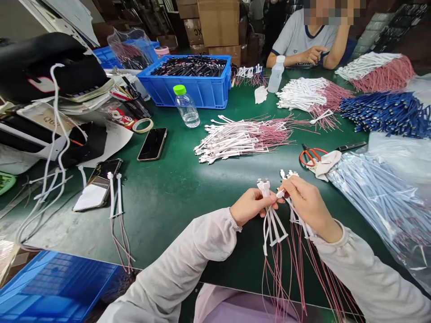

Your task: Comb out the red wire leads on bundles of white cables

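Note:
My left hand [252,205] is closed around a small bunch of white-sleeved wire harnesses [273,226], their white connectors sticking up above the fingers. Close beside it, my right hand [310,204] is closed on a second bunch of the same wire harnesses [293,211]. The fingertips of both hands almost meet at one white connector [280,194]. Thin red wires [298,255] hang from both bunches over the table's near edge. Past my hands lies a larger pile of these white harnesses [235,139] with red wire ends.
On the green table [175,193] stand a blue bin [188,89] of black parts and a water bottle [186,107]. A phone [152,144] lies left, orange-handled scissors [313,156] right. Bagged pale-blue harnesses [373,193] and blue bundles [387,114] lie right. A person [299,40] sits opposite.

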{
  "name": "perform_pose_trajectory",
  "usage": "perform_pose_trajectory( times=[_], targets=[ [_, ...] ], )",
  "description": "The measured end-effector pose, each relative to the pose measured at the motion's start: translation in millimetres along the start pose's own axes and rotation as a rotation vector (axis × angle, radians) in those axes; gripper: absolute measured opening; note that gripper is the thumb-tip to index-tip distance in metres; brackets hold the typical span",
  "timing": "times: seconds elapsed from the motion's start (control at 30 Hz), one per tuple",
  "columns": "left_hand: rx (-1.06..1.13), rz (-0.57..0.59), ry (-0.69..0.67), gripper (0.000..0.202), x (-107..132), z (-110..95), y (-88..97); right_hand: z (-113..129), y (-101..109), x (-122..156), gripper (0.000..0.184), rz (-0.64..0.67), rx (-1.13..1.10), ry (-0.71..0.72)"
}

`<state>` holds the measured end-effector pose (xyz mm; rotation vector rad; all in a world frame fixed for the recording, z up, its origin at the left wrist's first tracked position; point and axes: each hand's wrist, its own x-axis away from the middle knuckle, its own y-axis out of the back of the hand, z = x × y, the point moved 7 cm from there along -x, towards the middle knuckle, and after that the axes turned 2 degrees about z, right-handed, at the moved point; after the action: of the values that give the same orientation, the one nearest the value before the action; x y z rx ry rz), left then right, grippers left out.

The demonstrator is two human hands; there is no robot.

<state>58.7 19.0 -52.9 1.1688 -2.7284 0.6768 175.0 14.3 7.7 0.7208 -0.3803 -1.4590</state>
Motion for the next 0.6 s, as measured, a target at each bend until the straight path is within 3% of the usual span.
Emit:
perform_pose_trajectory(
  times=[0.1,0.2,0.4,0.53,0.6],
  targets=[
    [-0.008,-0.041,-0.005,0.046,0,0,2.6,-17,-9,1,0.035,0.117,-0.231,-0.186],
    [0.003,-0.043,0.002,0.046,0,1,3.3,-12,-16,3,0.025,0.222,-0.289,-0.174],
    [0.046,0.012,0.0,0.045,0,1,-1.1,-5,-9,5,0.034,0.148,-0.184,-0.167],
    [0.247,0.015,-0.039,0.042,-1,-4,0.4,-19,-14,6,0.042,0.142,-0.414,-0.32],
    [0.374,0.0,-0.074,0.038,0,-9,3.8,-19,-29,11,0.042,0.281,-0.584,-0.404]
  ],
)
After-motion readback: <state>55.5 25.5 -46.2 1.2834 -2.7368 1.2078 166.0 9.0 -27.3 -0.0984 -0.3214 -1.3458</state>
